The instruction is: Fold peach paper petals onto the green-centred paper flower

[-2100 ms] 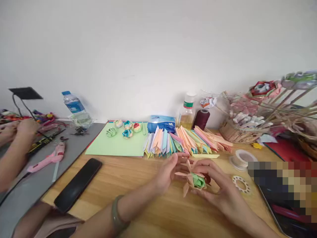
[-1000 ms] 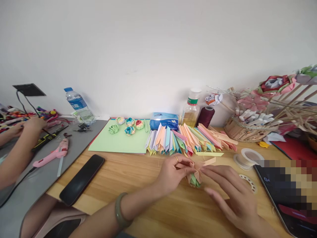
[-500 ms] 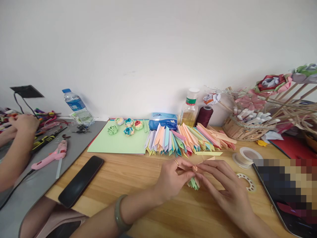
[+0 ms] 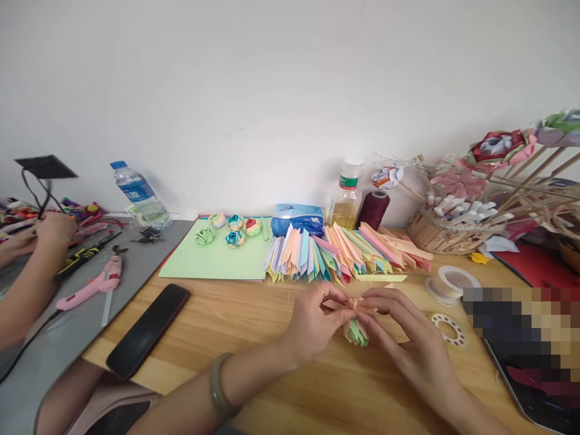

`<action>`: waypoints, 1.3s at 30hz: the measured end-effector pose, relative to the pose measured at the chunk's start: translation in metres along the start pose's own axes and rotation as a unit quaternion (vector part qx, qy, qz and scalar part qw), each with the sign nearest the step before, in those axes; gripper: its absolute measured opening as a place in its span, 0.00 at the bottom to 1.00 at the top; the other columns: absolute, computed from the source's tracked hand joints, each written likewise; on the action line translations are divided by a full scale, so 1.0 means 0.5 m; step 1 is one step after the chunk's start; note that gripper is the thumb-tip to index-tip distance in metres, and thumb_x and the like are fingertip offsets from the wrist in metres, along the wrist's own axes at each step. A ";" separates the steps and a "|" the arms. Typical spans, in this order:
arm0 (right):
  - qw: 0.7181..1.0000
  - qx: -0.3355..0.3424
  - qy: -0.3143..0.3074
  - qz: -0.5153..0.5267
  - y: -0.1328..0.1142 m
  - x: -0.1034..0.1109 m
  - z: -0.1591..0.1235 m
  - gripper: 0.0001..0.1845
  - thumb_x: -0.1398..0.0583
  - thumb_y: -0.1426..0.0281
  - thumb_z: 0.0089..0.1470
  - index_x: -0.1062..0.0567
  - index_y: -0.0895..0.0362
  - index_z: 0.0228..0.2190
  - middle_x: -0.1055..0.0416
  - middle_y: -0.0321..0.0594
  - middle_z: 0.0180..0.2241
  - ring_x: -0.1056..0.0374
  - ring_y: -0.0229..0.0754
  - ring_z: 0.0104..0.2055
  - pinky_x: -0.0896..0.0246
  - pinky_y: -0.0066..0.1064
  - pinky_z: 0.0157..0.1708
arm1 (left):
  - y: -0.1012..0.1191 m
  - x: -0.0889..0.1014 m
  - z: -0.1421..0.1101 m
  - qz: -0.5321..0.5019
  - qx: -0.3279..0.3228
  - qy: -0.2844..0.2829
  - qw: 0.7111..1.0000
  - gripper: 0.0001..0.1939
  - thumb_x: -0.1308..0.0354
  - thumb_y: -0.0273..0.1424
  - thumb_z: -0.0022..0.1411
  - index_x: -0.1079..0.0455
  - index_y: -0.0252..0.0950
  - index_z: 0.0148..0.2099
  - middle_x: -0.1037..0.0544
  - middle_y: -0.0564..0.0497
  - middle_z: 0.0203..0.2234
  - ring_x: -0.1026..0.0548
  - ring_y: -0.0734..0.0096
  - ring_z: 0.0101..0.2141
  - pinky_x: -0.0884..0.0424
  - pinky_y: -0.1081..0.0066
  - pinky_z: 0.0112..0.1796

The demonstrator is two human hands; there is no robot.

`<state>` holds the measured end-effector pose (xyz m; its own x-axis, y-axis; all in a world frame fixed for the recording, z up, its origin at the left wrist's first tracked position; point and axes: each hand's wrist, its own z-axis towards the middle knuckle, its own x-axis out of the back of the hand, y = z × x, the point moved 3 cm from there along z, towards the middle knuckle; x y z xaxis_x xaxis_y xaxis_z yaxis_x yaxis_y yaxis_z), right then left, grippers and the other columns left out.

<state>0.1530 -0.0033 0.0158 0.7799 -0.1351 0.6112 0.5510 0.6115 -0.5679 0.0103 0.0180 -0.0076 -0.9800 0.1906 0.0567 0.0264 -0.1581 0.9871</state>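
Note:
Between my hands is a small folded-paper flower (image 4: 356, 332), peach and green, its petals hanging below my fingertips. My left hand (image 4: 315, 326) pinches it from the left with thumb and forefinger. From the other side my right hand (image 4: 410, 341) grips its peach top, fingers closed against the thumb. Just beyond lies a row of folded paper strips (image 4: 308, 257) in many colours, with a loose yellow strip (image 4: 380, 278) in front of it. Several finished paper flowers (image 4: 234, 239) sit on a light green paper sheet (image 4: 203, 263) to the left.
A black phone (image 4: 148, 331) lies at left, a larger device (image 4: 521, 380) at right. Tape roll (image 4: 453, 284), white ring (image 4: 448, 330), thread spool (image 4: 374, 210), glue bottle (image 4: 347, 196) and basket (image 4: 437, 235) stand around. Another person's hand (image 4: 54, 232) works near a pink glue gun (image 4: 97, 284).
The peach paper at the top of the flower has spread out between my fingertips, and more of the green petals shows below. My hands stay nearly in place.

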 end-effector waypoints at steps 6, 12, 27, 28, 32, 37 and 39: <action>1.000 0.015 -0.001 0.000 0.000 -0.001 -0.003 0.11 0.44 0.75 0.52 0.33 0.53 0.38 0.34 0.43 0.36 0.36 0.43 0.39 0.37 0.34 0.35 | 0.011 0.006 0.004 0.063 -0.069 -0.002 0.996 0.06 0.41 0.29 0.49 0.35 0.34 0.29 0.31 0.50 0.28 0.31 0.72 0.32 0.33 0.73 0.34; 0.999 -0.011 -0.026 0.025 0.000 0.001 0.002 0.05 0.44 0.73 0.51 0.32 0.53 0.33 0.34 0.41 0.33 0.35 0.43 0.37 0.37 0.33 0.34 | 0.016 0.005 0.004 0.060 -0.086 -0.017 0.994 0.04 0.42 0.26 0.49 0.35 0.34 0.30 0.33 0.49 0.30 0.32 0.72 0.33 0.32 0.73 0.33; 0.997 -0.029 -0.054 0.056 -0.007 0.009 0.013 0.01 0.44 0.72 0.51 0.33 0.54 0.29 0.33 0.39 0.29 0.35 0.41 0.33 0.37 0.30 0.29 | 0.015 0.000 0.002 0.046 -0.086 -0.070 0.993 0.02 0.43 0.26 0.51 0.34 0.34 0.30 0.29 0.50 0.28 0.31 0.72 0.32 0.35 0.72 0.35; 0.997 -0.028 -0.052 0.052 -0.006 0.010 0.013 0.01 0.44 0.72 0.51 0.33 0.54 0.28 0.33 0.39 0.29 0.35 0.41 0.33 0.37 0.30 0.29 | 0.016 0.001 0.002 0.054 -0.090 -0.068 0.992 0.02 0.43 0.27 0.51 0.34 0.34 0.30 0.29 0.50 0.27 0.31 0.72 0.32 0.35 0.72 0.35; 0.998 -0.021 -0.042 0.040 -0.002 0.010 0.011 0.04 0.44 0.71 0.51 0.35 0.54 0.26 0.34 0.39 0.28 0.35 0.41 0.32 0.37 0.30 0.29 | 0.019 0.004 0.001 0.072 -0.102 -0.056 0.991 0.04 0.42 0.29 0.50 0.34 0.35 0.29 0.31 0.50 0.27 0.32 0.72 0.30 0.36 0.72 0.34; 0.995 -0.040 -0.062 0.066 0.003 0.010 0.012 0.05 0.44 0.71 0.51 0.36 0.54 0.25 0.35 0.37 0.26 0.36 0.40 0.30 0.39 0.30 0.28 | 0.023 0.002 0.001 0.068 -0.100 -0.056 0.991 0.06 0.41 0.30 0.49 0.35 0.34 0.26 0.34 0.51 0.25 0.34 0.74 0.29 0.38 0.74 0.31; 0.988 -0.080 -0.088 0.102 0.007 0.009 0.014 0.06 0.44 0.70 0.52 0.36 0.54 0.24 0.36 0.36 0.25 0.37 0.39 0.28 0.40 0.29 0.28 | 0.025 -0.001 0.001 0.056 -0.084 -0.064 0.993 0.09 0.40 0.31 0.48 0.37 0.34 0.24 0.35 0.53 0.23 0.36 0.76 0.27 0.39 0.75 0.29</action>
<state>0.1563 0.0038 0.0204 0.8229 0.1245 0.5544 0.4393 0.4793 -0.7597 0.0110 0.0165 0.0048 -0.9394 0.2825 0.1942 0.0903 -0.3425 0.9352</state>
